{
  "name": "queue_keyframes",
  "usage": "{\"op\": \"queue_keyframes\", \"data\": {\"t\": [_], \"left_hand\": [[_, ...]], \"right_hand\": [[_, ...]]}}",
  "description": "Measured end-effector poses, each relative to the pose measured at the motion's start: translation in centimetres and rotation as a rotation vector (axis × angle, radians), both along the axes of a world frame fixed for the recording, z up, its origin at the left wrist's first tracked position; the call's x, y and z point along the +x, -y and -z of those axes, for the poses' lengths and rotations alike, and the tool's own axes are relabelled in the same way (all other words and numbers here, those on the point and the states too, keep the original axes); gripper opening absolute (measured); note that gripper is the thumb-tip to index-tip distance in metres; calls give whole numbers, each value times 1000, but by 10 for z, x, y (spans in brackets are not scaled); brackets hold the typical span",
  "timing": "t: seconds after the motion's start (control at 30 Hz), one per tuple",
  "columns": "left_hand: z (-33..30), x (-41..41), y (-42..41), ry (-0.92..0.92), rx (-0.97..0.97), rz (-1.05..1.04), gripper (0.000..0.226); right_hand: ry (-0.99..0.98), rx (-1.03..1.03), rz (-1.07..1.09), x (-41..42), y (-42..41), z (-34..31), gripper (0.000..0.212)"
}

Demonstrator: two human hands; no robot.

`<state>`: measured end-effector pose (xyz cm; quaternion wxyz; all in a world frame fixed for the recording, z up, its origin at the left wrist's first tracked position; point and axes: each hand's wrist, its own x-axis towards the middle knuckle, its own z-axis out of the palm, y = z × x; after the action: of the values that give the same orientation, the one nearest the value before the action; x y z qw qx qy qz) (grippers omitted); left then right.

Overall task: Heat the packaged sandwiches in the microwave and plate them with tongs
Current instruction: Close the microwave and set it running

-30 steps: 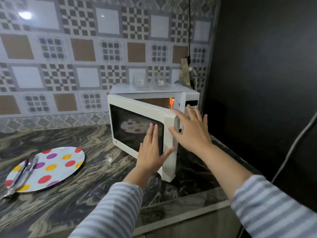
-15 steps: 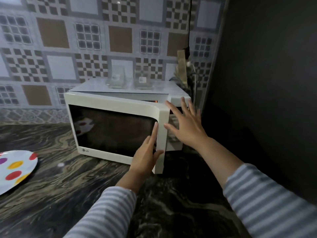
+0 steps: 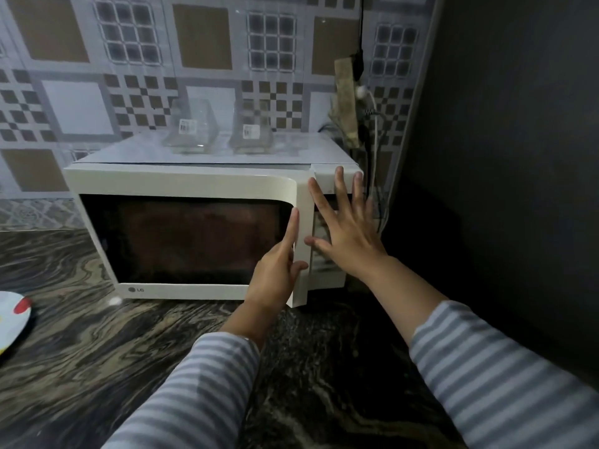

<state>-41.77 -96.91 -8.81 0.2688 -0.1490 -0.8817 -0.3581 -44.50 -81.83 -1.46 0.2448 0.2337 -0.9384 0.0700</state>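
Note:
A white microwave (image 3: 181,183) stands on the dark marbled counter against the tiled wall. Its door (image 3: 194,241) is nearly closed, with the right edge still standing slightly proud of the body. My left hand (image 3: 275,270) presses flat on the door's right edge, fingers extended. My right hand (image 3: 343,228) is spread open over the control panel to the right of the door. Neither hand holds anything. The dark window hides the inside, so no sandwiches can be seen. A sliver of the polka-dot plate (image 3: 13,315) shows at the far left edge. No tongs are in view.
Two clear glass containers (image 3: 191,131) (image 3: 251,132) with labels sit on top of the microwave. Cables and a plug (image 3: 364,92) hang at its right rear. A dark wall (image 3: 502,157) closes off the right side. The counter (image 3: 97,351) stretches toward me.
The microwave door has swung from wide open to almost closed under my left hand. My right hand has moved in over the control panel. The plate has slid nearly out of view at the left.

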Motion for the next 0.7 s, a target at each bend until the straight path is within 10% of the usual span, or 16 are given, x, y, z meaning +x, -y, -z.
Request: {"op": "queue_keyframes", "data": {"t": [0.7], "left_hand": [[4,-31,3,-54,-38,4,115]], "right_hand": [[-281,-74,-1,-33,12,38,99]]}}
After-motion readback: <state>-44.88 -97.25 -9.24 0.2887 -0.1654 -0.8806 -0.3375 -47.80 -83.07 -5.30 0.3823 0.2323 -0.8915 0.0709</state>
